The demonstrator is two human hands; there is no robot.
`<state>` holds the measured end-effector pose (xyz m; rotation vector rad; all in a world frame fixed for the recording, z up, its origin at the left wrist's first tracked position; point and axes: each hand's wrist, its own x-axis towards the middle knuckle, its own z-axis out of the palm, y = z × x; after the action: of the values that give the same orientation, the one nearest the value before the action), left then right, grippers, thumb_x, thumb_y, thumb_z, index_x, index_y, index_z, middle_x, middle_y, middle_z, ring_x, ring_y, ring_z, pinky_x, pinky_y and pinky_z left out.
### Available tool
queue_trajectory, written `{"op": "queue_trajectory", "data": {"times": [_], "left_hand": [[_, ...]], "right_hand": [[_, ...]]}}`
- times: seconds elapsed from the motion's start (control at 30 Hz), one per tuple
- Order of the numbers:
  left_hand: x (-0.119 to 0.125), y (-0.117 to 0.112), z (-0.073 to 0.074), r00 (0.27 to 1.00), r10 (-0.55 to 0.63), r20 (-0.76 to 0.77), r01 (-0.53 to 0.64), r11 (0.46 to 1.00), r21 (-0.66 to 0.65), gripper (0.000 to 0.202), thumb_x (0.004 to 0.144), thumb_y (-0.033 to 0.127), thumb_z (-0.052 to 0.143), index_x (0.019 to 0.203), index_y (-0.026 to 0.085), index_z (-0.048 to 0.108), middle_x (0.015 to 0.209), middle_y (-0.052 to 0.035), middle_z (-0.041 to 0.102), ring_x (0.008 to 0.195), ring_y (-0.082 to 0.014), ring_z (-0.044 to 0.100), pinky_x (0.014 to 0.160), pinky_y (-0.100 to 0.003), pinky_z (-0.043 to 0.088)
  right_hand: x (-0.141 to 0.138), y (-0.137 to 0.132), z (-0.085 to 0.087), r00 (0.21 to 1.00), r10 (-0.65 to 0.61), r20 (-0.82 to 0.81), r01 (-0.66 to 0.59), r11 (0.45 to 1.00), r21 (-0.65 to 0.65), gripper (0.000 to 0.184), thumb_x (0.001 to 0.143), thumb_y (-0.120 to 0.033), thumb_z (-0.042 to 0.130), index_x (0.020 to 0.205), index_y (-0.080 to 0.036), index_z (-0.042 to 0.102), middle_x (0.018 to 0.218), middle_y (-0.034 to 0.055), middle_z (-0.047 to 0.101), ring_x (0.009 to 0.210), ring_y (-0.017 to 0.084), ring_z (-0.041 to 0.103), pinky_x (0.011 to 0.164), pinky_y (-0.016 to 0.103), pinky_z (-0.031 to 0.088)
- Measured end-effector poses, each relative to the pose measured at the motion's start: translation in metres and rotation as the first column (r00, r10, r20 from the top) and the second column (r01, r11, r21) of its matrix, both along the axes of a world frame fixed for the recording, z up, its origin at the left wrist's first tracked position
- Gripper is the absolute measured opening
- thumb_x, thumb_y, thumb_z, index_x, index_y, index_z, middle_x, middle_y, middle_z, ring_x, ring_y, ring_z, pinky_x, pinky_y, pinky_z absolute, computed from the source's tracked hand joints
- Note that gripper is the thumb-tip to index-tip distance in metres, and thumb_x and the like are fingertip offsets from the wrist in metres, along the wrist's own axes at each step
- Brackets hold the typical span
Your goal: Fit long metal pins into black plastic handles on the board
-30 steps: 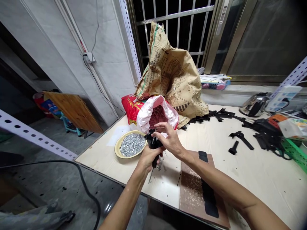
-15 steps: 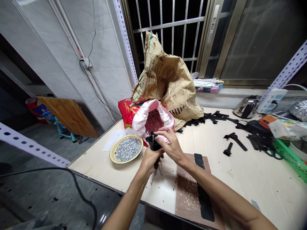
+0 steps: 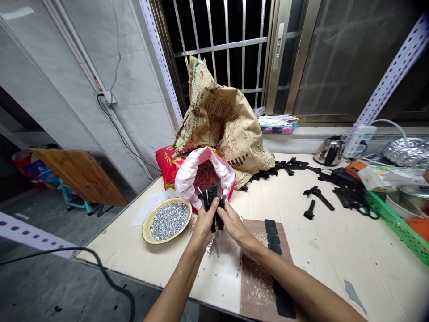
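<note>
My left hand and my right hand are close together over the table, thumbs side by side. Both grip a cluster of black plastic parts. Thin metal screws poke out below and above the cluster; which hand holds them is hidden. Just behind the hands an open pink-white bag holds many long dark screws. To the left, a yellow dish is filled with small silvery metal pieces that look like nuts.
A brown board with black pads lies under my right forearm. More black plastic parts are at the right, near a green basket and a kettle. A large torn paper sack stands behind the bag.
My right hand has come down from above the black parts to grip them beside my left thumb. The camera view has shifted, so the scene sits slightly further left.
</note>
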<state>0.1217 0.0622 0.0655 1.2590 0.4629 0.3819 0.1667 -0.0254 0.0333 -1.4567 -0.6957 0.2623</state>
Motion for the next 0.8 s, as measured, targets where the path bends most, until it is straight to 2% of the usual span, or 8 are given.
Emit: {"op": "queue_trajectory", "data": {"times": [0.13,0.23,0.33,0.4,0.43,0.53,0.6,0.8], "left_hand": [[0.002,0.005,-0.001,0.995,0.001,-0.103,0.031,0.951,0.307,0.05,0.073,0.05,0.064,0.107,0.014,0.056,0.098,-0.0132,0.067,0.082,-0.0248,0.065,0.065,-0.033,0.051],[0.004,0.007,0.0,0.976,0.151,-0.159,0.0,0.724,0.69,0.039,0.075,0.042,0.062,0.103,0.016,0.059,0.09,-0.0113,0.066,0.086,-0.0276,0.064,0.071,-0.034,0.047],[0.007,0.009,0.003,0.961,0.167,-0.219,0.119,0.465,0.877,0.035,0.078,0.033,0.056,0.108,0.016,0.06,0.086,-0.0092,0.061,0.083,-0.0268,0.061,0.071,-0.034,0.045],[0.01,0.013,0.004,0.966,0.113,-0.233,0.167,0.413,0.895,0.031,0.078,0.034,0.054,0.1,0.015,0.063,0.082,-0.0077,0.057,0.08,-0.0254,0.058,0.07,-0.034,0.044],[0.011,0.015,0.005,0.97,0.071,-0.235,0.179,0.448,0.876,0.028,0.076,0.036,0.056,0.092,0.014,0.065,0.08,-0.007,0.057,0.079,-0.0249,0.057,0.07,-0.035,0.045],[0.013,0.02,0.004,0.971,-0.141,-0.192,0.233,0.731,0.641,0.031,0.069,0.042,0.065,0.077,0.012,0.065,0.077,-0.0069,0.061,0.078,-0.0238,0.058,0.071,-0.035,0.046],[0.011,0.019,0.004,0.959,-0.254,-0.125,0.283,0.867,0.41,0.037,0.065,0.043,0.071,0.083,0.011,0.065,0.078,-0.0077,0.065,0.075,-0.0221,0.06,0.07,-0.034,0.048],[-0.002,0.0,0.009,0.99,-0.141,0.014,0.137,0.976,0.171,0.046,0.06,0.038,0.079,0.094,0.011,0.066,0.079,-0.006,0.068,0.065,-0.0148,0.061,0.066,-0.028,0.05]], "right_hand": [[0.008,0.004,0.004,0.955,0.079,-0.286,-0.023,0.98,0.196,0.035,0.087,-0.049,0.046,0.103,-0.019,0.057,0.098,0.0058,0.064,0.092,0.019,0.058,0.084,0.033,0.047],[0.008,0.007,0.008,0.847,0.232,-0.479,-0.055,0.933,0.354,0.036,0.083,-0.05,0.053,0.105,-0.021,0.056,0.096,0.005,0.066,0.09,0.02,0.061,0.076,0.032,0.05],[0.01,0.008,0.013,0.64,0.322,-0.698,-0.075,0.93,0.36,0.033,0.08,-0.047,0.058,0.095,-0.018,0.059,0.086,0.0071,0.068,0.083,0.022,0.063,0.067,0.033,0.051],[0.015,0.006,0.014,0.558,0.299,-0.774,-0.056,0.944,0.325,0.027,0.078,-0.042,0.061,0.089,-0.017,0.058,0.078,0.0061,0.068,0.075,0.021,0.064,0.062,0.032,0.05],[0.018,0.004,0.013,0.553,0.274,-0.786,-0.033,0.951,0.308,0.025,0.076,-0.038,0.063,0.088,-0.018,0.057,0.075,0.0043,0.068,0.07,0.02,0.063,0.06,0.031,0.049],[0.024,-0.004,0.011,0.633,0.212,-0.745,0.018,0.958,0.288,0.029,0.067,-0.032,0.071,0.089,-0.02,0.057,0.071,-0.0012,0.065,0.057,0.013,0.058,0.05,0.023,0.043],[0.026,-0.008,0.01,0.737,0.156,-0.658,0.022,0.967,0.255,0.031,0.064,-0.032,0.074,0.087,-0.019,0.058,0.067,-0.0024,0.063,0.052,0.01,0.054,0.045,0.019,0.036],[0.014,-0.011,0.019,0.903,0.05,-0.427,0.092,0.948,0.305,0.026,0.07,-0.035,0.069,0.084,-0.014,0.063,0.071,0.0006,0.063,0.057,0.01,0.052,0.054,0.022,0.043]]}}
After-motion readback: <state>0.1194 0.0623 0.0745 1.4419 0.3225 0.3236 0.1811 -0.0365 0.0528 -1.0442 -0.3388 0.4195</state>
